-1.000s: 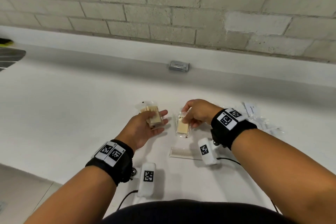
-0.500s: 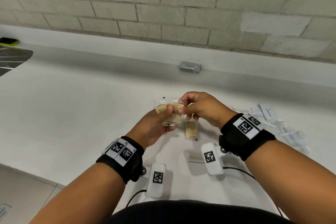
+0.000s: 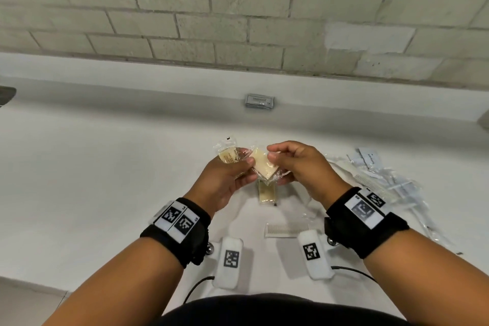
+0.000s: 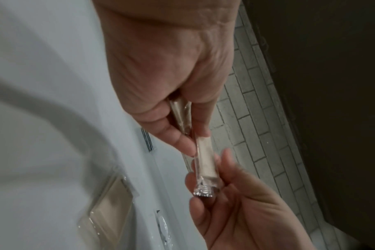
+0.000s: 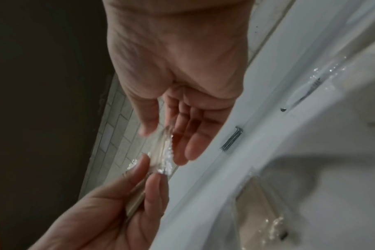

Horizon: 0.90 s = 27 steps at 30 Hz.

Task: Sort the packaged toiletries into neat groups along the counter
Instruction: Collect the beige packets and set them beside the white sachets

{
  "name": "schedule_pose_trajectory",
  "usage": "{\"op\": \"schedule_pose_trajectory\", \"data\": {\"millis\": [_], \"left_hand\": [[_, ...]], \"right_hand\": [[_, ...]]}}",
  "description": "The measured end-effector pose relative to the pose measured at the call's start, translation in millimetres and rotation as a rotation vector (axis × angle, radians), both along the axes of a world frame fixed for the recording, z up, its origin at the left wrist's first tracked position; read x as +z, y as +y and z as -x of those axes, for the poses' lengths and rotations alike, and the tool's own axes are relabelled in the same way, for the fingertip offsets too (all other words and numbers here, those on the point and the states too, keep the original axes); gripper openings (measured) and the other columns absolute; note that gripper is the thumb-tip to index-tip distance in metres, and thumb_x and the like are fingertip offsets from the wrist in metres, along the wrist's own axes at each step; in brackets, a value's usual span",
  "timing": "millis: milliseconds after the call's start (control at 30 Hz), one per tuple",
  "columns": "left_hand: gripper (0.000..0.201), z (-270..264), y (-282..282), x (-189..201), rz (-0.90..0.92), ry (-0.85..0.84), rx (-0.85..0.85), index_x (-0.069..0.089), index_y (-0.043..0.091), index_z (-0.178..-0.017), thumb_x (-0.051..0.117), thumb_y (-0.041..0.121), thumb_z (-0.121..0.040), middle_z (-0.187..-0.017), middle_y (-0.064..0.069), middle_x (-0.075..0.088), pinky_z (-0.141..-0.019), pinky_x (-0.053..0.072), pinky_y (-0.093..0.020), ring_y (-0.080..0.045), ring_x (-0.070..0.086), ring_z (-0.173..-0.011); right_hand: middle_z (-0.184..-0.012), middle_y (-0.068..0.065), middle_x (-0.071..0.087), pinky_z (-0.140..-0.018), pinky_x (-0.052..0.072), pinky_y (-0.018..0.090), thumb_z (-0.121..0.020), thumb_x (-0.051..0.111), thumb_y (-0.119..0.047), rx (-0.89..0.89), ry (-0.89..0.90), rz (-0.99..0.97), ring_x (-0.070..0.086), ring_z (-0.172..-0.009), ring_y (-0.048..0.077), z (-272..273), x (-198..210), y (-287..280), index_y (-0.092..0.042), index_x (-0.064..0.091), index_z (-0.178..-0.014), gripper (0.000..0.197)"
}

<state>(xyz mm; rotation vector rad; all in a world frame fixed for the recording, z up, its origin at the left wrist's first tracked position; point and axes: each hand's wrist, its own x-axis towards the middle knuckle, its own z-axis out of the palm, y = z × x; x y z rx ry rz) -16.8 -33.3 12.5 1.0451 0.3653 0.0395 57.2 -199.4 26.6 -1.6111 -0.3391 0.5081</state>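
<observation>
You are standing at the white counter [image 3: 79, 167], both hands raised above it. Your left hand [image 3: 225, 180] is gripping wrapped soaps [image 3: 230, 157]. Your right hand [image 3: 299, 167] is pinching one wrapped soap [image 3: 263, 167], touching the left thumb. Another soap packet [image 3: 267, 192] is lying just under your hands.

Two clear-wrapped soap bars [image 3: 229, 157] held up over counter w/ a third wrapped soap bar [image 3: 265, 166] angled against them; another wrapped bar [image 3: 267, 192] flat on counter below; pile of clear packets [image 3: 391, 180] to right; grey sachet stack [image 3: 259, 101] by backsplash
</observation>
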Motion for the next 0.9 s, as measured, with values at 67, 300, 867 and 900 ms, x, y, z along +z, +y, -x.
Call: {"op": "schedule_pose_trajectory", "data": {"millis": [67, 300, 867, 900], "left_hand": [[0.010, 1, -2, 1, -0.050, -0.023, -0.034, 0.064, 0.012, -0.084, 0.062, 0.004, -0.088, -0.072, -0.001, 0.070, -0.064, 0.060, -0.025, -0.013, 0.067, -0.063], [0.004, -4, -2, 3, -0.182, -0.007, 0.029, 0.064, 0.010, -0.087, 0.062, 0.012, -0.090, -0.084, -0.007, 0.067, -0.064, 0.058, -0.023, -0.013, 0.066, -0.072], [0.011, -13, 13, -7, -0.182, 0.208, -0.046, 0.050, 0.008, -0.104, 0.043, 0.012, -0.096, -0.098, -0.012, 0.070, -0.067, 0.057, -0.033, -0.024, 0.067, -0.076], [0.011, -10, 14, -9, -0.168, 0.191, -0.063, 0.051, 0.008, -0.103, 0.043, 0.010, -0.096, -0.102, -0.012, 0.070, -0.065, 0.057, -0.031, -0.023, 0.068, -0.077]], "right_hand": [[-0.079, 0.004, 0.068, -0.050, 0.053, 0.026, -0.083, 0.071, -0.008, 0.046, -0.019, 0.076, 0.063, -0.057, 0.009, -1, 1, 0, -0.015, 0.072, -0.089, 0.009], [-0.082, 0.011, 0.071, -0.053, 0.056, 0.027, -0.082, 0.071, -0.003, 0.242, 0.167, 0.097, 0.067, -0.067, 0.020, -5, 2, -6, -0.011, 0.066, -0.095, 0.016], [-0.065, 0.010, 0.057, -0.043, 0.047, 0.026, -0.077, 0.069, 0.011, 0.064, 0.133, 0.515, 0.053, -0.042, 0.016, -20, -20, 15, -0.020, 0.056, -0.109, 0.047], [-0.069, 0.009, 0.057, -0.044, 0.046, 0.025, -0.077, 0.070, 0.009, 0.075, 0.100, 0.575, 0.054, -0.044, 0.015, -19, -23, 18, -0.020, 0.057, -0.108, 0.044]]}}
